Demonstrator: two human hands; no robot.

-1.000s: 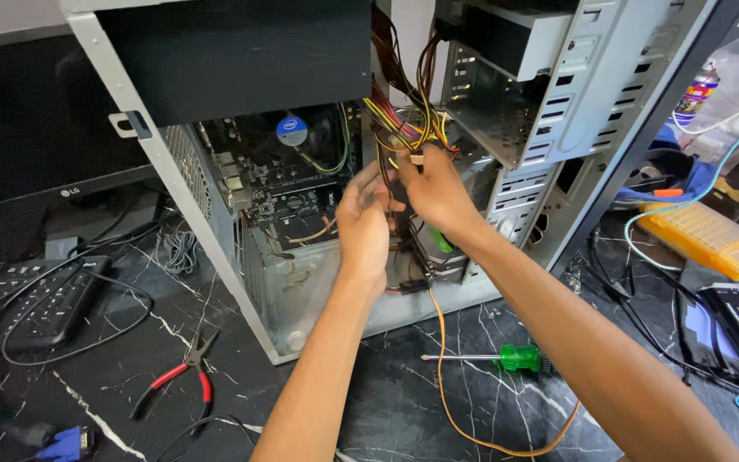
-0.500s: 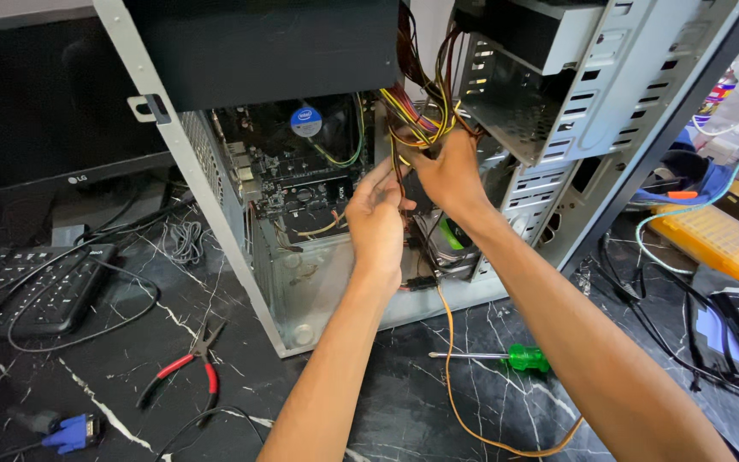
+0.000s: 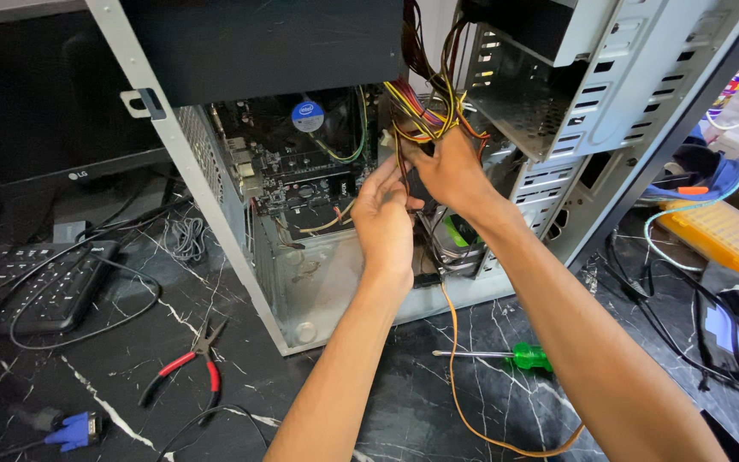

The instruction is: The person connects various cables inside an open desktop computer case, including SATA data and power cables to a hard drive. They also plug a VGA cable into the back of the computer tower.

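Bench point(image 3: 438, 402): black, white-veined; carries every item below.

Blue plug point(image 3: 74, 429): nearest edge, far left, on a dark cable.

Pliers point(image 3: 188, 370): red handles, lying flat to the left of the forearms, jaws toward the case.

Screwdriver point(image 3: 506, 355): green handle, lying flat between the forearms, shaft pointing left.

Orange wire point(image 3: 455, 376): runs from the case floor down across the bench, passing the screwdriver, then curving off under the right forearm.

Keyboard point(image 3: 23, 287): black, left edge, with a cable looped around it.

Case point(image 3: 215, 214): open-sided, grey metal, lying on the bench; a circuit board with a round fan shows inside.

Left hand point(image 3: 387, 222): inside the case opening, fingers curled round a dark part; what the part is cannot be told.

Right hand point(image 3: 446, 171): just above and touching the left, closed around the wire bundle point(image 3: 421, 115) — yellow, red and black leads hanging from the top of the case.

Yellow box point(image 3: 716, 235): right side, beyond the case, among cables.

Monitor point(image 3: 36, 111): dark screen, back left.
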